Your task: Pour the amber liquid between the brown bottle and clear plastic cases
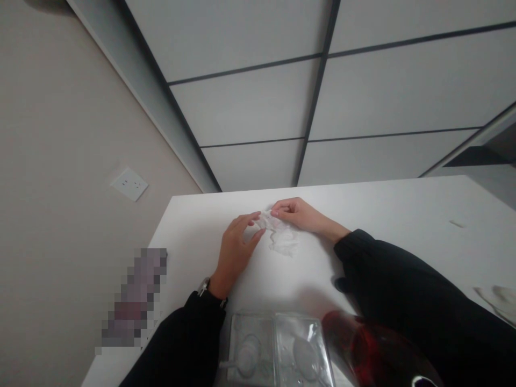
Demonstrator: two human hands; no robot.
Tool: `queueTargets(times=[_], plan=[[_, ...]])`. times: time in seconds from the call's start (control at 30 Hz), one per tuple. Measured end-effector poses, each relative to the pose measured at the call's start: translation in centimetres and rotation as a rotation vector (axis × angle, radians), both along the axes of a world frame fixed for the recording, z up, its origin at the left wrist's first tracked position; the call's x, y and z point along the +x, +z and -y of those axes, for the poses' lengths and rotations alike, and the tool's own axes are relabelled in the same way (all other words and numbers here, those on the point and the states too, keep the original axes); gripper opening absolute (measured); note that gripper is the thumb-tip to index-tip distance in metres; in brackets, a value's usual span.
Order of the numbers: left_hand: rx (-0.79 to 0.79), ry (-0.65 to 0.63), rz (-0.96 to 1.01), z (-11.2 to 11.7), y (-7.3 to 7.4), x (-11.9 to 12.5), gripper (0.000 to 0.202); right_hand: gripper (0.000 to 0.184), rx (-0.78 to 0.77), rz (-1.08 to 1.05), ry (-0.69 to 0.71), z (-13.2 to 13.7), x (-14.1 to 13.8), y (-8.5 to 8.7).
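A crumpled white tissue (284,243) with faint pinkish marks lies on the white table, between my two hands. My right hand (296,212) pinches its upper right part between thumb and curled fingers. From the other side, my left hand (237,244) has its fingertips and thumb on the tissue's left edge, with a gap showing between thumb and forefinger. Both wrists come out of black sleeves. Nearer to me sits a clear plastic case (276,344) with two compartments, each showing a round, pale shape that I cannot name.
A dark red translucent object (363,344) stands by the case, partly under my right sleeve. The white table (387,209) meets panelled doors (258,166) behind and a wall with a socket (131,184) at left. A blurred-out object (137,301) lies along the left edge.
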State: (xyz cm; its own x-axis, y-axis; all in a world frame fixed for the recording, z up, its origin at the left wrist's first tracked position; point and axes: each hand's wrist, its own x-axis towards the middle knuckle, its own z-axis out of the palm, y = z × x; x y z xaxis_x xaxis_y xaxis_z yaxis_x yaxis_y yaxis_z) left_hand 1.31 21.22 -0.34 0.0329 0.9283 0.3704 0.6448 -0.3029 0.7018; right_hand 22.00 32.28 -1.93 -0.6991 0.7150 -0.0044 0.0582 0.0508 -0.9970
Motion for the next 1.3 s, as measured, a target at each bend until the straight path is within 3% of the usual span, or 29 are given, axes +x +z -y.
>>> queueTargets(times=[0.07,0.23,0.47,0.63,0.83,0.97,1.2,1.3], plan=[[-0.028,-0.003,-0.055,-0.1,-0.2,-0.1,0.030,0.053,-0.002,-0.007,0.013,-0.1,0.0,-0.3],[-0.042,-0.004,-0.121,-0.1,-0.2,-0.1,0.006,0.053,-0.004,0.013,0.017,-0.1,-0.1,-0.2],[0.124,-0.027,-0.330,0.6,0.7,-0.3,0.007,0.050,0.009,0.015,0.002,-0.1,0.0,-0.2],[0.236,-0.161,-0.540,1.3,2.4,-0.8,0.009,0.048,0.035,0.024,-0.005,-0.1,0.1,-0.3],[0.132,-0.368,-0.676,1.6,3.3,-1.0,0.012,0.048,0.088,0.041,-0.007,0.0,0.1,-0.1],[0.113,-0.403,-0.712,1.7,3.1,-1.0,0.010,0.045,0.167,0.029,0.022,0.1,0.2,-0.1],[0.222,-0.280,-0.615,1.1,1.5,-0.6,0.033,0.049,0.291,0.035,0.051,-0.4,0.4,-0.9],[0.261,-0.254,-0.618,0.8,0.9,-0.6,0.031,0.047,0.352,0.096,0.003,-1.1,1.1,-0.7]])
